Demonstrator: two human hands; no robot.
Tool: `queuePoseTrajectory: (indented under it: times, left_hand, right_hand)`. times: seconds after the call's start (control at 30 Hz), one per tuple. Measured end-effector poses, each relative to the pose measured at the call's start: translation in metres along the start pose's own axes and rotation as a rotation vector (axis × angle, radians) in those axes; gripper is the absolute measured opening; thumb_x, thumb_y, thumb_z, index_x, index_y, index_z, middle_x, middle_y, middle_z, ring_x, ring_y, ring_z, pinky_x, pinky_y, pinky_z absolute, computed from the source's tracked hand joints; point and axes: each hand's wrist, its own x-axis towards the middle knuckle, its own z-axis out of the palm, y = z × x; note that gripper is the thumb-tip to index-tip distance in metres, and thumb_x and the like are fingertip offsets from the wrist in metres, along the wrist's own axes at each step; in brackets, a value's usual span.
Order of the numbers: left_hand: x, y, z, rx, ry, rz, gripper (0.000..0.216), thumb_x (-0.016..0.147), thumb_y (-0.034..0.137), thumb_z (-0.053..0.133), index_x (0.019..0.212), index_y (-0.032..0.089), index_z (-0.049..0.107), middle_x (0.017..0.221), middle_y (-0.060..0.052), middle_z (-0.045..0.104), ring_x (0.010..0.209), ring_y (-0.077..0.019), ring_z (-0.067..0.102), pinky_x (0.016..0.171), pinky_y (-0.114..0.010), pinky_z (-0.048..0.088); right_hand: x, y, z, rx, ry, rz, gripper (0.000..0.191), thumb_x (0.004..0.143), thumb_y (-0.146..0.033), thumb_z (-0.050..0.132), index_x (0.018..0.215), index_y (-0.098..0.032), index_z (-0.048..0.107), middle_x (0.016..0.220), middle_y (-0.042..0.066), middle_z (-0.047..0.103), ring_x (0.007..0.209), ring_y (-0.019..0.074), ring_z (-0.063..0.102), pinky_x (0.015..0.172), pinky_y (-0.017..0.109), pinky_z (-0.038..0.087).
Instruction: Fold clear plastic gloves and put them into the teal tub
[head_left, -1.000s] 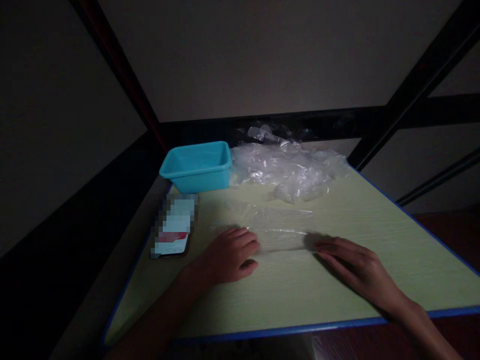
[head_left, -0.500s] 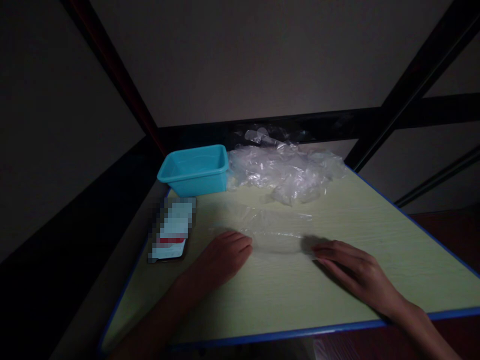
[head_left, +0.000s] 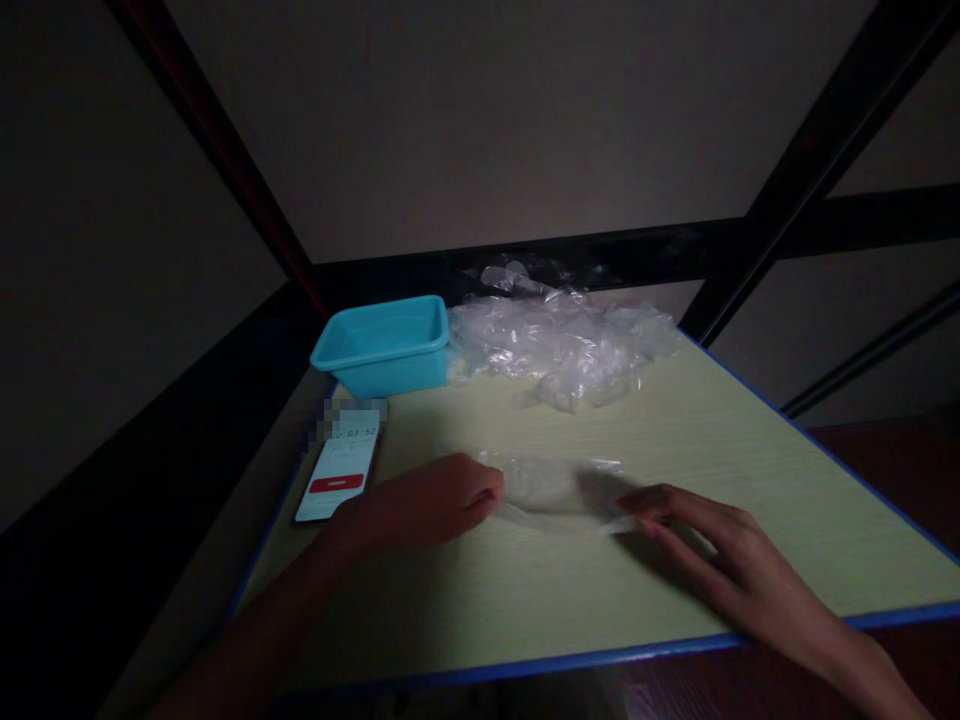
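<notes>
A clear plastic sheet or bag (head_left: 559, 487) lies crumpled on the pale green table (head_left: 675, 440) between my hands. My left hand (head_left: 427, 503) has its fingers curled, pinching the sheet's left end. My right hand (head_left: 705, 545) pinches the sheet's right end with thumb and forefinger, the other fingers resting on the table. The light is dim.
A turquoise plastic tub (head_left: 384, 345) stands at the back left. Beside it lies a heap of clear plastic bags (head_left: 559, 340). A phone (head_left: 339, 465) showing a timer and a red button lies at the left edge. Dark metal frame bars (head_left: 810, 170) rise behind the table.
The plastic sheet was flat under my spread hands; now both hands have closed on its ends and bunched it up. The camera has shifted slightly.
</notes>
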Motion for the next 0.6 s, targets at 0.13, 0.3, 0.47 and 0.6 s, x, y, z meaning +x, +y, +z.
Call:
queuePoseTrajectory:
  times: [0.13,0.3,0.47,0.6]
  left_hand:
    - [0.027,-0.017,-0.009,-0.134,-0.049,-0.011,0.012,0.076,0.014,0.044,0.066,0.015,0.051,0.067,0.002,0.054,0.064,-0.0111,0.049,0.06,-0.021,0.034]
    - [0.049,-0.031,-0.012,-0.212,-0.107,-0.065,0.011,0.071,0.014,0.046,0.061,0.015,0.05,0.061,0.002,0.053,0.057,-0.0106,0.047,0.053,-0.021,0.031]
    - [0.058,-0.031,-0.016,-0.252,-0.146,-0.15,0.012,0.069,0.012,0.044,0.058,0.016,0.048,0.06,0.001,0.058,0.057,-0.0109,0.051,0.052,-0.02,0.034]
    - [0.063,-0.028,-0.015,-0.233,-0.134,-0.211,0.014,0.07,0.011,0.041,0.057,0.016,0.046,0.059,0.0,0.061,0.055,-0.0113,0.053,0.053,-0.02,0.037]
  right_hand:
    - [0.016,0.005,0.0,0.003,0.011,0.12,0.022,0.089,-0.029,0.04,0.084,-0.019,0.059,0.085,0.007,0.067,0.07,0.0168,0.064,0.058,0.027,0.05]
    - [0.034,0.02,0.004,-0.035,-0.06,0.266,0.023,0.085,-0.032,0.039,0.072,-0.019,0.053,0.064,0.006,0.062,0.055,0.0169,0.057,0.048,0.027,0.041]
    - [0.042,0.029,0.006,-0.116,-0.062,0.279,0.021,0.082,-0.031,0.039,0.068,-0.02,0.049,0.061,0.006,0.06,0.052,0.0162,0.053,0.048,0.027,0.038]
    - [0.044,0.031,0.008,-0.173,-0.059,0.257,0.017,0.081,-0.027,0.04,0.066,-0.021,0.046,0.058,0.005,0.059,0.048,0.0149,0.051,0.046,0.026,0.036]
